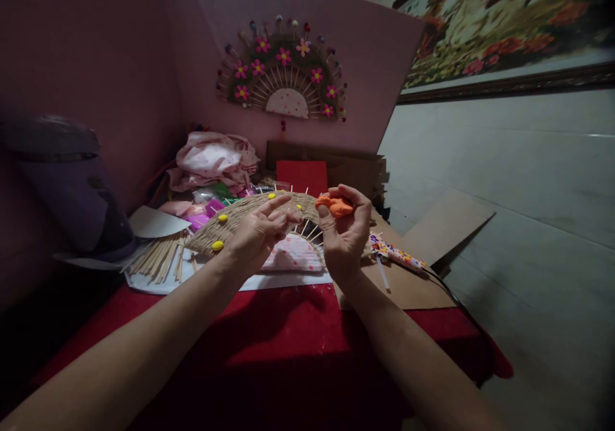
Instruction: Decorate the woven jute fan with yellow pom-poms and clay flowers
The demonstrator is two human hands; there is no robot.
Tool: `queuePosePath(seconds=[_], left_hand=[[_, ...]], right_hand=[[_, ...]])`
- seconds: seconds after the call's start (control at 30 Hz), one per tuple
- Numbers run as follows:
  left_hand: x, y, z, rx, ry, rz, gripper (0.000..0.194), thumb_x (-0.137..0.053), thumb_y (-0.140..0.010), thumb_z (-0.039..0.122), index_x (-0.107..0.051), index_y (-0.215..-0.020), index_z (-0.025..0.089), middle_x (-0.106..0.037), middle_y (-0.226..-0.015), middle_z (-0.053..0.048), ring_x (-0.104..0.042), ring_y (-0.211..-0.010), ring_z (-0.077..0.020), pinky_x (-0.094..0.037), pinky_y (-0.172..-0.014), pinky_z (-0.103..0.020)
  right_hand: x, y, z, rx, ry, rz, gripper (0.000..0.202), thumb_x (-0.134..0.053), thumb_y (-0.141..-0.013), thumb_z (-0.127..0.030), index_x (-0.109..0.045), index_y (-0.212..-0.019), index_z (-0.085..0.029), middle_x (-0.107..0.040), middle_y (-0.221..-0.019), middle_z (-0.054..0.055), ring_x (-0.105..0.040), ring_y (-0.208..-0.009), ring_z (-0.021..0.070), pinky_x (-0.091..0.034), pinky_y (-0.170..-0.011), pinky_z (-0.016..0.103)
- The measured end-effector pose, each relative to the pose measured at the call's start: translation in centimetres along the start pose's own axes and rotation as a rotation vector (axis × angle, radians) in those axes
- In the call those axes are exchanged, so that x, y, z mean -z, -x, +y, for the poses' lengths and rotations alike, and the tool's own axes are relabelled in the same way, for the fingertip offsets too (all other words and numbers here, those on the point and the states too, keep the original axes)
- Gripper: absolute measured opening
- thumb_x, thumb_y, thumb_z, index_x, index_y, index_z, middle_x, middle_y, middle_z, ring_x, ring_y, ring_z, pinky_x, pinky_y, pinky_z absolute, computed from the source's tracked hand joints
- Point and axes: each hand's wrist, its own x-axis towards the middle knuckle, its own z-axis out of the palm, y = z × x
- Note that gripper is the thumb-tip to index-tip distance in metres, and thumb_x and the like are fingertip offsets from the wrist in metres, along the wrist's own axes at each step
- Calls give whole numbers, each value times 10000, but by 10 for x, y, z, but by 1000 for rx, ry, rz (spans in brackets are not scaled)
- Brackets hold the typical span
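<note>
My right hand (348,235) is closed around a lump of soft orange modelling clay (336,205), which it holds up above the table. To its left, my left hand (257,235) has its index finger stretched out and the other fingers curled. A pale, see-through bit, perhaps plastic film (291,213), shows at its fingertips; what it is stays unclear. Behind both hands lies a fan-shaped piece wound with tan cord (235,221), dotted with yellow clay blobs (218,246). Its sticks run down to a spotted pale half-round base (294,255), partly hidden by my hands.
Thin wooden sticks (161,258) and a purple container (79,194) are at the left. Spotted pink cloth (214,159) is heaped behind. A flowered glue gun (396,252) lies on cardboard (423,290) at the right. A finished flowered fan (283,66) hangs on the pink wall.
</note>
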Motion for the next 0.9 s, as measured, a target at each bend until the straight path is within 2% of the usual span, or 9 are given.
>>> queuePosePath(seconds=[0.17,0.33,0.5,0.53,0.6,0.67,0.7,0.83,0.9], left_hand=[[-2,-1,-4,-152,-118,-59,456,-664,-626,-8,-627,-1060,126,-678,-673,-19,-601,-663,-103,-421,-654,-198],[-3,1,-7,-201,-155,-82,378,-719,-637,59,-678,-997,167,-665,-694,-1,-580,-658,-101,-430,-691,-219],[0,0,-8,-211,-176,-147,428,-652,-694,65,-640,-1109,166,-640,-646,-6,-573,-651,-118,-431,-700,-239],[1,0,-8,-210,-182,-157,433,-643,-697,61,-636,-1117,167,-639,-656,-7,-572,-659,-119,-428,-702,-238],[2,0,-9,-207,-174,-155,430,-642,-683,51,-645,-1097,170,-634,-679,-6,-568,-680,-120,-424,-702,-233],[1,0,-10,-182,-148,-135,422,-647,-656,30,-658,-1054,167,-620,-673,2,-555,-669,-113,-420,-692,-228],[0,0,-9,-167,-132,-128,418,-643,-647,22,-658,-1041,162,-607,-654,7,-543,-646,-106,-417,-679,-225],[-3,1,-7,-116,-92,-109,437,-616,-615,-12,-627,-1027,134,-543,-562,31,-476,-540,-80,-379,-578,-202],[-3,1,-7,-115,-81,-98,450,-608,-584,-28,-618,-1003,135,-549,-583,31,-475,-542,-75,-373,-572,-195]], right_hand=[[0,4,-4,75,31,-23,361,-507,-861,-185,-410,-1194,-285,-459,-1142,93,-526,-1045,229,-500,-871,430],[2,2,-8,72,104,-214,325,-486,-878,-183,-414,-1181,-277,-496,-1100,84,-541,-1014,217,-507,-867,417],[0,0,-10,40,36,88,341,-416,-902,-175,-354,-1217,-289,-451,-1113,85,-540,-985,200,-508,-845,401],[0,0,-10,70,42,70,338,-423,-898,-179,-365,-1211,-290,-448,-1117,86,-535,-995,208,-505,-846,410],[0,2,-9,124,78,-90,318,-457,-884,-193,-403,-1184,-284,-469,-1106,86,-530,-1007,220,-503,-848,419],[0,3,-7,98,109,-237,292,-478,-884,-202,-428,-1163,-273,-501,-1082,82,-540,-988,214,-508,-839,410],[1,3,-6,62,113,-245,287,-480,-889,-205,-428,-1164,-268,-510,-1077,82,-545,-975,207,-510,-835,402],[3,2,-3,5,76,11,322,-453,-903,-200,-380,-1210,-262,-474,-1120,94,-546,-977,197,-500,-854,401],[3,2,-1,88,81,-43,328,-469,-887,-189,-397,-1199,-264,-475,-1126,91,-537,-1012,210,-492,-871,413]])
